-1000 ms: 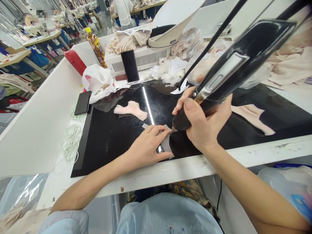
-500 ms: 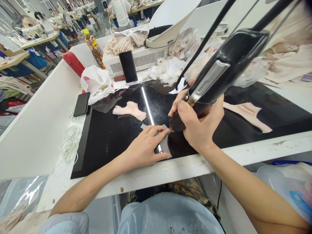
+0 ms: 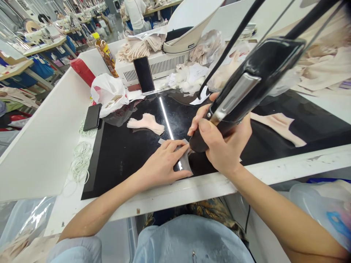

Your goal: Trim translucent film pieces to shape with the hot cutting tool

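Observation:
My left hand (image 3: 163, 163) lies flat with fingers stretched out, pressing a small grey fabric piece (image 3: 185, 165) onto the glossy black work surface (image 3: 123, 157). My right hand (image 3: 223, 144) is wrapped round a black corded hand tool (image 3: 246, 87). The tool's tip touches the grey piece's right edge, right beside my left fingertips. A pink fabric piece (image 3: 146, 122) lies farther back on the black surface.
A second pink piece (image 3: 276, 124) lies to the right. A phone (image 3: 92, 117), a white plastic bag (image 3: 109, 93), a propped phone (image 3: 144, 75), a bottle (image 3: 103, 49) and heaps of fabric stand at the back. White elastic loops (image 3: 79, 160) lie left. A white wall (image 3: 41, 138) borders the left side.
My right hand and the tool have slid slightly toward me along the grey piece's edge. My left hand has stayed pressed on the piece.

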Available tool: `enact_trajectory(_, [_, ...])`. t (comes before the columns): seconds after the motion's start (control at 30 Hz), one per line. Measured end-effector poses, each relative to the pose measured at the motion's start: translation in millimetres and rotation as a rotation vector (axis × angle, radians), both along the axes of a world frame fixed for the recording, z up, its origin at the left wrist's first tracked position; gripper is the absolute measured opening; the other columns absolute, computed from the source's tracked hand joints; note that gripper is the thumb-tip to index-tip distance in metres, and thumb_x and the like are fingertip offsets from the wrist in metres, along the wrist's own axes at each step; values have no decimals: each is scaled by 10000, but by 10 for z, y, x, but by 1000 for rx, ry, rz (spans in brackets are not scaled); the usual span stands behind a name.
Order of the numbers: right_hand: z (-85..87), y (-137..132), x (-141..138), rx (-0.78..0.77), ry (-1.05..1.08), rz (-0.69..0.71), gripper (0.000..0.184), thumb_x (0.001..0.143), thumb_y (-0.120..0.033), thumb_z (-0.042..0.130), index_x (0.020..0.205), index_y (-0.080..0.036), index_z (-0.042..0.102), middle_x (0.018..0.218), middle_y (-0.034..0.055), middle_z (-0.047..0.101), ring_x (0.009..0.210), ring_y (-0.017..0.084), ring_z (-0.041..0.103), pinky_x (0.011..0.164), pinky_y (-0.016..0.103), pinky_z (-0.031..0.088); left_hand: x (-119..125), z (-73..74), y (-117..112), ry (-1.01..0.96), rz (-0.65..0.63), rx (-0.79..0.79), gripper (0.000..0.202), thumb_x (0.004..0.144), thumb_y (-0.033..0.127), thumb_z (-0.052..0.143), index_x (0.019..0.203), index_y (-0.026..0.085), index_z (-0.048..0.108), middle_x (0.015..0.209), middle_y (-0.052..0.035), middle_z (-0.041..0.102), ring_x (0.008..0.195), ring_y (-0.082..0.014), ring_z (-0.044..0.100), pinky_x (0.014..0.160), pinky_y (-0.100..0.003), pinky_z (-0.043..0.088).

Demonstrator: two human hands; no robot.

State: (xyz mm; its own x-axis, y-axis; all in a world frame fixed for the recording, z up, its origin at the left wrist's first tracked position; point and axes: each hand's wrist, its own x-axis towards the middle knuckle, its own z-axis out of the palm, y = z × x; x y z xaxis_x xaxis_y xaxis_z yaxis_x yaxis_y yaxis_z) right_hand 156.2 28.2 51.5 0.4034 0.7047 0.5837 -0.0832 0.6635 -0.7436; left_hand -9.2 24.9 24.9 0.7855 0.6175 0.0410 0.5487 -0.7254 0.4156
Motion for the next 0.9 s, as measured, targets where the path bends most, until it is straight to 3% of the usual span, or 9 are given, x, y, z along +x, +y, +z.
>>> enact_trajectory(0.27, [11,-155,11,10,13,98,401,782,-371,813,1119,-303,607,807,-28,671,618,174,674,578,398,650,-5,-20,13,19,-3,-1,704,888,537,683,1477,218,467,1471,-112,480,1351,-320,435,1147,-496,407])
enact_trajectory(0.5, [-10,-168,-13,-30,3,72,395,810,-341,783,1149,-296,586,838,-22,678,701,206,729,688,440,669,-5,-16,11,18,-10,5,740,887,560,676,1503,222,443,1484,-112,471,1357,-319,428,1162,-493,391])
enact_trajectory(0.9, [-9,-316,66,-34,-60,113,409,792,-465,786,1152,-384,611,835,-18,652,610,186,626,532,377,590,-24,-37,19,-15,-16,0,727,884,543,684,1496,234,445,1453,-128,490,1374,-335,420,1158,-533,385])
